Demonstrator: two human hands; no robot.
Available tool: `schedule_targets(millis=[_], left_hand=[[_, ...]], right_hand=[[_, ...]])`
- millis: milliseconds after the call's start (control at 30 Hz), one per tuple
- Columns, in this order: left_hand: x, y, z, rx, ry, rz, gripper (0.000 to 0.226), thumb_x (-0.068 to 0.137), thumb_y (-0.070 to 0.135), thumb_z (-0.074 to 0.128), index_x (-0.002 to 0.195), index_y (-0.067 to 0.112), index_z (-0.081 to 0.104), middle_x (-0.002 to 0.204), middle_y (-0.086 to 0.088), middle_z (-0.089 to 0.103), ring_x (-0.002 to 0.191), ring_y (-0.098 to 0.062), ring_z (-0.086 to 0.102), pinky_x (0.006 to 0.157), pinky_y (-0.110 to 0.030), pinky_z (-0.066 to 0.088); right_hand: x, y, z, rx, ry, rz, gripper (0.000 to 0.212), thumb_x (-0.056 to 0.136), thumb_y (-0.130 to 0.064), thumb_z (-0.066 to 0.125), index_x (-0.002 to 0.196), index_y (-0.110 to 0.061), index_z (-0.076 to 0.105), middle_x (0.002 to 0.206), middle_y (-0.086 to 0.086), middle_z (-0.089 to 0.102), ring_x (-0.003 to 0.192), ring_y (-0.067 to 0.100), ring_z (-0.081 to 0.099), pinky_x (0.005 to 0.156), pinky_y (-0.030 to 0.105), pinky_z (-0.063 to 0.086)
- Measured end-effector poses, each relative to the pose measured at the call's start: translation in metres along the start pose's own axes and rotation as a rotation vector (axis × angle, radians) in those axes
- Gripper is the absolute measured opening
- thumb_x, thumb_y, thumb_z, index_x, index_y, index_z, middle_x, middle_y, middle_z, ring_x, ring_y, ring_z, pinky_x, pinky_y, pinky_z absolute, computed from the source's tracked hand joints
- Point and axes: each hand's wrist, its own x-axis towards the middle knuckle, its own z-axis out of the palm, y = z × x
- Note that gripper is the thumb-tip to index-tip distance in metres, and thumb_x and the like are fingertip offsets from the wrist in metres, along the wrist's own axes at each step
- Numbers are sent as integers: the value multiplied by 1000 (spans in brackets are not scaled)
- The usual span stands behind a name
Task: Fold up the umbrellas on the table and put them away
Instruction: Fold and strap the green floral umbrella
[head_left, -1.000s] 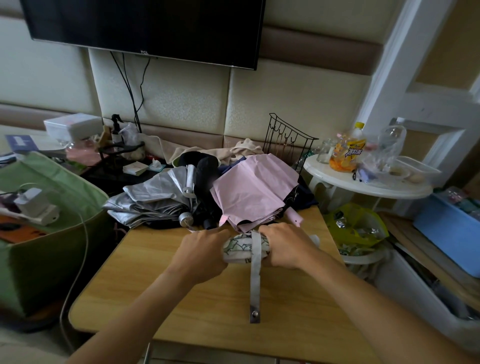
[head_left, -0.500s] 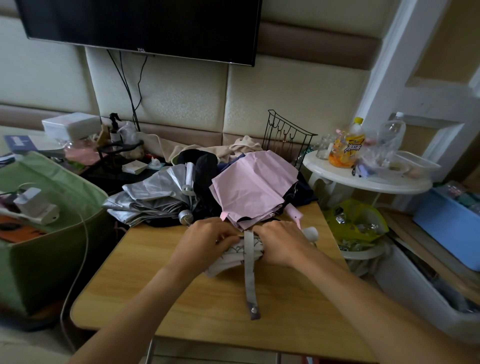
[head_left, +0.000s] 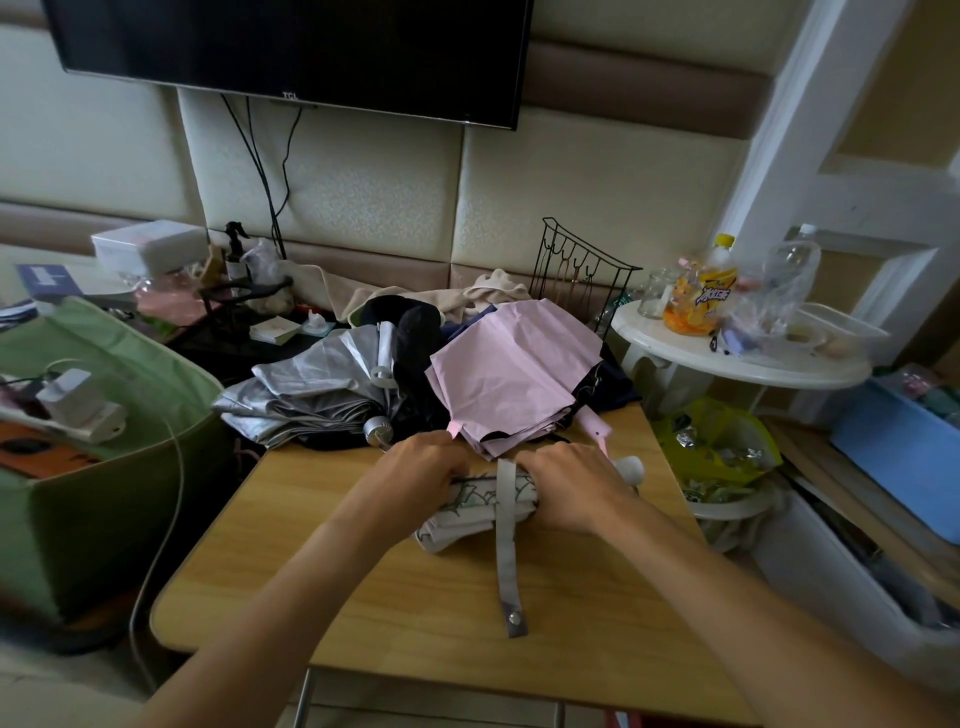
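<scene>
Television (head_left: 291, 47): dark screen on the padded wall ahead of me, two cables hanging beneath it.
Surface (head_left: 332, 582): the wooden top I work at, its near half bare, umbrellas heaped along the far edge.
Green bag (head_left: 104, 467): open fabric bag to my left, just beside the surface, with a white charger lying in it.
Pink umbrella (head_left: 511, 369): collapsed but loose, canopy spread over the far right of the surface, its pink strap hanging toward the right edge.
Silver umbrella (head_left: 317, 389): crumpled at the far left, overhanging the edge, metal tip pointing toward me.
Round white side table (head_left: 748, 364): to my right, carrying a yellow drink bottle (head_left: 704, 293) and clear plastic containers.
White printed umbrella (head_left: 467, 512): lying crosswise in front of me, half bundled, its white handle (head_left: 631, 470) sticking out past my right hand.
Left hand (head_left: 410, 478): fingers curled down over the left part of the bundle, gripping the cloth.
Right hand (head_left: 569, 486): fingers curled over the right part, holding it near the handle.
Grey strap (head_left: 506, 551): runs from between my hands toward me, flat on the wood, snap button at its end.
</scene>
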Motion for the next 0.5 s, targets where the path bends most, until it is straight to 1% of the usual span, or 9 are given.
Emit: schedule_targets(millis=[67,133,200,233,300,333,400,467,500], left_hand=[[-2,3,1,17,-22,-5,15,91,6,61,96,15,73,96,4,63,79,-14,62,67,-34,54],[-5,6,1,44,-4,-29,11,94,25,56,92,21,67,91,9,62,73,-10,58,60,-27,45],[-8,12,5,34,29,-60,27,94,53,52,90,27,51,86,15,52,70,-8,48,61,-26,36],[-8,15,8,19,31,-75,38,90,67,51,95,30,45,89,17,47,74,-8,46,65,-27,36],[-10,21,14,72,6,-84,66,76,85,51,112,30,46,102,14,49,92,-10,52,79,-30,42],[-11,21,16,147,-10,-94,75,73,84,55,121,27,47,110,11,54,102,-13,56,85,-32,44],[-12,20,18,294,-18,-157,72,74,65,72,127,26,45,119,8,60,111,-18,61,87,-35,48],[-12,20,20,335,-16,-229,73,69,50,84,125,27,45,117,7,63,109,-21,65,83,-37,51],[-12,20,22,332,-10,-234,69,69,42,86,122,28,45,112,6,65,104,-22,67,79,-37,52]], right_hand=[[0,0,2,-20,18,-2,18,86,-34,67,101,-28,58,96,-3,65,94,23,63,76,37,47],[-1,-1,5,-33,38,-5,20,88,-26,66,107,-27,59,101,-1,66,98,24,63,75,37,41],[-2,-5,7,-55,75,-18,29,90,-19,67,118,-25,60,107,1,67,102,25,63,78,37,41],[-2,-7,7,-67,96,-20,34,91,-20,69,123,-25,60,110,2,67,104,26,64,79,37,42],[1,-9,4,-57,133,-12,42,87,-29,74,127,-25,60,111,2,68,105,26,65,80,36,44],[2,-9,1,-41,144,-3,44,84,-32,75,125,-27,61,110,1,68,104,26,65,79,36,44],[4,-9,-7,-14,133,6,43,79,-34,75,119,-28,62,108,0,69,101,25,65,75,34,40],[4,-8,-15,-3,103,1,42,76,-37,76,115,-28,63,106,-1,70,99,26,65,72,32,36],[4,-7,-16,9,92,5,41,75,-39,76,113,-28,63,104,-1,70,97,25,65,71,32,35]])
